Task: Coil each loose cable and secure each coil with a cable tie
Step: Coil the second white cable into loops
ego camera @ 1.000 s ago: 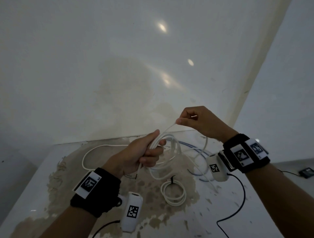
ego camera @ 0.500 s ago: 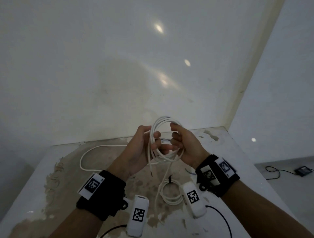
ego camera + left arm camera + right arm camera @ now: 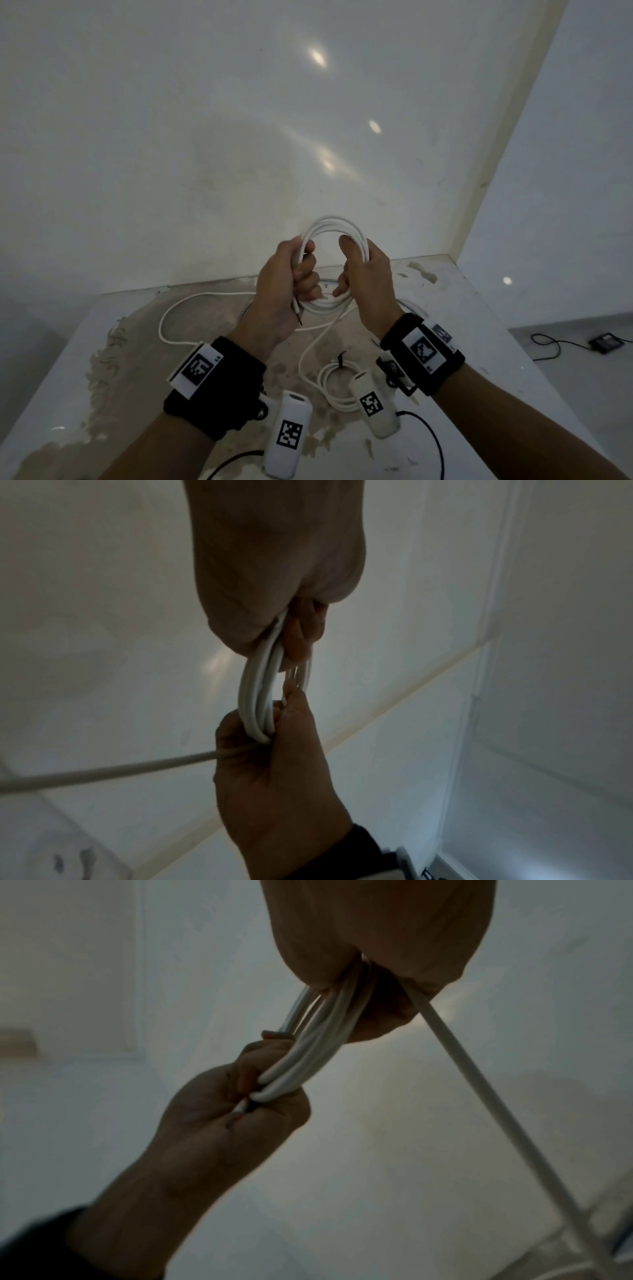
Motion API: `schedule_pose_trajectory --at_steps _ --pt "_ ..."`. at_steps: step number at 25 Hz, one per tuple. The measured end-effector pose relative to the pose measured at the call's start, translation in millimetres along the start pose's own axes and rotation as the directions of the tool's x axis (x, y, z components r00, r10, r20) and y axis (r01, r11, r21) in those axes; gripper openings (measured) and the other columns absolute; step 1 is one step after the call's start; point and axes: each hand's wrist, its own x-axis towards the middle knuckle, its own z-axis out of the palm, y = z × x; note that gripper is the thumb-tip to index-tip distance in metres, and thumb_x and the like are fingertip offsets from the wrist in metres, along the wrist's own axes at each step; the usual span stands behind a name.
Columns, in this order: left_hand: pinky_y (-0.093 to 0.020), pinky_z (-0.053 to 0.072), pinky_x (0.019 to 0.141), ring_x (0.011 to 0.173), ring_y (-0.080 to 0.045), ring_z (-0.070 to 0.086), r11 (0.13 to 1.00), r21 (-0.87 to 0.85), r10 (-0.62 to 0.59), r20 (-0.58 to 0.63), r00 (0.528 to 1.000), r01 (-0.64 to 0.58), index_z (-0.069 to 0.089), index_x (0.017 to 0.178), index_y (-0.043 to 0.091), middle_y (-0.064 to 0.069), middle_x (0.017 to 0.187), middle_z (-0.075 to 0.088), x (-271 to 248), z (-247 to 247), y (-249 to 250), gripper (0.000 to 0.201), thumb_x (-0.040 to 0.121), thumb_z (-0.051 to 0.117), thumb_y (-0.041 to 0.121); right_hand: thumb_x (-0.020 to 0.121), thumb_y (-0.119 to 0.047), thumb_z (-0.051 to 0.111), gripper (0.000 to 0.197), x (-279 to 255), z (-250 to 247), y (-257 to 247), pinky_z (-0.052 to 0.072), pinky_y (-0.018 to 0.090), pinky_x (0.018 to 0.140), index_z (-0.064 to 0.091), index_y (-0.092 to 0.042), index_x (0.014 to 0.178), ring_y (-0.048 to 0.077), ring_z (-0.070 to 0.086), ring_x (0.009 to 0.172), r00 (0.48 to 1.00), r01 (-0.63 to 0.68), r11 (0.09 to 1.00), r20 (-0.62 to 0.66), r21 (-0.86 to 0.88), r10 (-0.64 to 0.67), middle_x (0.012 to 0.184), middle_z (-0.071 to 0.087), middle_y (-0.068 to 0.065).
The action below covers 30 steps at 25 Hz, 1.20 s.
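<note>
Coil (image 3: 334, 267) held above surface (image 3: 479, 342): left hand (image 3: 284, 284) clamped at 9 o'clock, right hand (image 3: 368, 277) clamped at 3. Cable looks light, springy; pinch all turns together where the tie goes.

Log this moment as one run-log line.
phase: coiling | left hand: grips white cable coil | right hand: grips coil | loose tail: on table | tied coil: on table

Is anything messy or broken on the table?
Yes. The table top has a big brown patch where the white surface looks worn or peeled. One end of the white cable held in the left hand shows bare reddish wire.
</note>
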Motion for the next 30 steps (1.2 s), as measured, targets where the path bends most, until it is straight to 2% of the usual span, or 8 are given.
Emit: schedule_pose_trajectory --at_steps 3,8,11,15,20,23,25,30 --pt "-0.018 0.02 0.036 0.034 -0.004 0.019 0.999 -0.013 0.046 0.009 0.999 -0.045 0.049 0.08 0.015 0.008 0.046 0.026 1 -5 9 0.031 0.103 0.036 0.032 0.1 -0.039 0.055 0.038 1 -13 1 0.044 0.03 0.045 0.05 -0.003 0.088 0.022 0.055 0.047 0.98 0.138 0.979 0.165 -0.147 -0.114 0.062 0.055 0.012" --pt "-0.015 0.026 0.035 0.034 -0.002 0.023 0.958 -0.163 0.223 -0.091 0.971 -0.235 0.047 0.08 0.018 0.009 0.045 0.028 15 -35 50 0.034 0.105 0.031 0.035 0.107 -0.024 0.04 0.022 4 -62 30 0.032 0.023 0.043 0.058 -0.012 0.109 0.01 0.037 0.047 0.892 0.179 0.934 0.451 -0.308 -0.022 0.059 0.049 -0.005" --pt "-0.016 0.025 0.036 0.036 -0.004 0.023 0.951 -0.133 0.261 -0.142 0.955 -0.28 0.047 0.081 0.019 0.01 0.047 0.029 22 -54 63 0.034 0.105 0.031 0.037 0.107 -0.023 0.039 0.026 10 -92 46 0.035 0.021 0.051 0.065 -0.026 0.108 0.009 0.041 0.05 0.868 0.3 0.773 0.495 -0.559 0.021 0.061 0.049 -0.005" --pt "-0.018 0.029 0.038 0.037 -0.005 0.024 0.965 -0.005 0.259 -0.145 0.955 -0.262 0.047 0.082 0.018 0.009 0.048 0.033 28 -51 40 0.034 0.106 0.029 0.034 0.105 -0.041 0.041 0.03 -1 -90 22 0.046 0.034 0.065 0.068 -0.035 0.093 0.014 0.052 0.057 0.692 0.574 0.377 0.676 -0.727 0.251 0.069 0.059 -0.007" --pt "-0.022 0.047 0.051 0.047 -0.01 0.057 0.838 0.505 0.209 0.052 0.977 -0.206 0.05 0.089 0.009 0.003 0.051 0.052 13 -28 -2 0.037 0.107 0.026 0.031 0.102 -0.038 0.051 0.031 -27 -44 -42 0.05 0.032 0.068 0.072 -0.016 0.093 0.009 0.058 0.063 0.473 0.786 0.354 0.862 -0.506 0.182 0.078 0.069 -0.005" --pt "-0.024 0.044 0.051 0.047 -0.017 0.053 0.638 0.748 0.027 0.218 0.976 -0.185 0.058 0.084 0.004 -0.008 0.057 0.058 -4 -25 -15 0.051 0.105 0.031 0.043 0.096 -0.018 0.06 0.016 -13 -40 -68 0.042 0.014 0.061 0.075 -0.019 0.1 0.002 0.059 0.063 0.513 0.755 0.502 0.857 -0.423 -0.048 0.078 0.069 -0.011" --pt "-0.023 0.036 0.043 0.037 -0.019 0.04 0.748 0.663 -0.175 0.249 0.953 -0.036 0.059 0.088 0.001 -0.025 0.062 0.05 -10 -26 -17 0.053 0.099 0.04 0.05 0.094 -0.013 0.061 0.016 2 -46 -77 0.037 0.011 0.06 0.074 -0.021 0.1 0.002 0.056 0.063 0.564 0.72 0.545 0.82 -0.43 -0.098 0.077 0.067 -0.009" --pt "-0.014 0.018 0.032 0.026 -0.003 0.02 0.92 0.237 -0.38 0.357 0.853 0.311 0.055 0.086 0.01 0.004 0.043 0.032 -16 -13 -13 0.053 0.101 0.026 0.051 0.101 -0.02 0.055 0.017 18 -55 -54 0.042 0.017 0.068 0.072 -0.02 0.099 0.003 0.059 0.073 0.706 0.609 0.637 0.69 -0.473 -0.162 0.086 0.066 -0.01"
